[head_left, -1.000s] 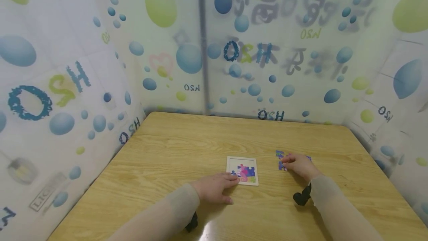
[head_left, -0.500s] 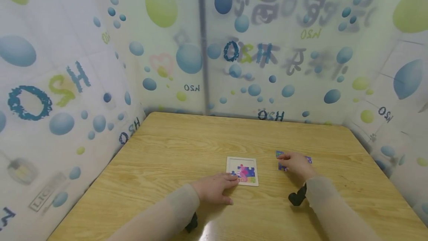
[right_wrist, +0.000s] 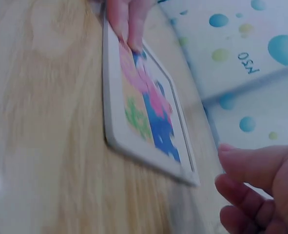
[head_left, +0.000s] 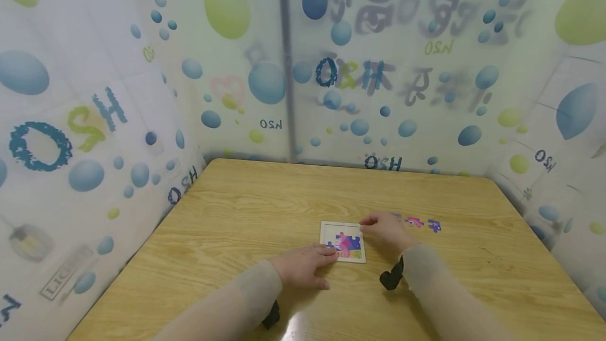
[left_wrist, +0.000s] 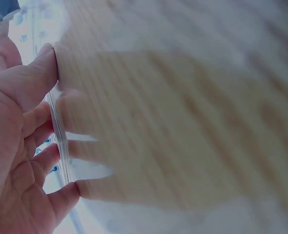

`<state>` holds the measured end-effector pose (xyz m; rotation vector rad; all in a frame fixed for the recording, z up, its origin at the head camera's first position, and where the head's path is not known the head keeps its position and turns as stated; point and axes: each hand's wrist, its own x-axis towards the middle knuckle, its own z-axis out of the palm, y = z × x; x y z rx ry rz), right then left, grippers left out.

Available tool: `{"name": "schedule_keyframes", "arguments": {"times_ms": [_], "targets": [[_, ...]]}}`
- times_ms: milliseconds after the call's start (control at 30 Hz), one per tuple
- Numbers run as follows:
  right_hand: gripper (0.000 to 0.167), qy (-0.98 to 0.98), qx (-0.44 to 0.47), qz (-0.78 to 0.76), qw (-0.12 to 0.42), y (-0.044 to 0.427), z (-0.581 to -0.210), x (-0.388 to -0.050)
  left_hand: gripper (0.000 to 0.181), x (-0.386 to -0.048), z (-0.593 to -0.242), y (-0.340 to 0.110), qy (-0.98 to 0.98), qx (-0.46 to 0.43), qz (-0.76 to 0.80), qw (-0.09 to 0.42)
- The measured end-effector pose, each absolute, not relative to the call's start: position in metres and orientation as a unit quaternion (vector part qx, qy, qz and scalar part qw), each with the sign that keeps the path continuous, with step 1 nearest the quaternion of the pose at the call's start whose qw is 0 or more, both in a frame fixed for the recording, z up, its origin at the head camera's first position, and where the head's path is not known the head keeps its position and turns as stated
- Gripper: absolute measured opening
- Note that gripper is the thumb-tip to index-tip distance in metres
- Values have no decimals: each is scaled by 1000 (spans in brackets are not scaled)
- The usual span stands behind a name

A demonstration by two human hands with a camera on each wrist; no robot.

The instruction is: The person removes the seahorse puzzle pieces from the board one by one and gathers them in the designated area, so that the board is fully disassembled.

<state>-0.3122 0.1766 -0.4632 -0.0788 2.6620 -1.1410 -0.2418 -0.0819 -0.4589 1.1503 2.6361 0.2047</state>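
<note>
Head: patterned wall (head_left: 312, 141) beyond puzzle frame (head_left: 362, 249)

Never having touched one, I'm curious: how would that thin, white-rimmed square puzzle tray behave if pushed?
The tray is probably stiff, since its edges look straight. Lying flat on the yellow-brown wooden table, it would likely slide rather than tip. Its pink-and-blue jigsaw pieces might shift, with part unfilled.

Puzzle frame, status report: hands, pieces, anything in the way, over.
Puzzle frame partly filled, far side bare. Left hand covers its near left corner; right hand at far right corner, grip unclear. Loose pieces off to the right.
</note>
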Motion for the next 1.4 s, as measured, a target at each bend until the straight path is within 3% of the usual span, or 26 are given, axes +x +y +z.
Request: {"name": "schedule_keyframes", "arguments": {"times_ms": [500, 1200, 1400], "targets": [[18, 901, -62, -408, 133, 132, -472, -310, 69, -243, -460, -82, 903, 406, 70, 126], [17, 897, -57, -419, 126, 126, -475, -308, 58, -253, -445, -68, 901, 413, 64, 116], [18, 894, -51, -427, 125, 126, -474, -305, 65, -250, -444, -58, 892, 438, 37, 108]]}}
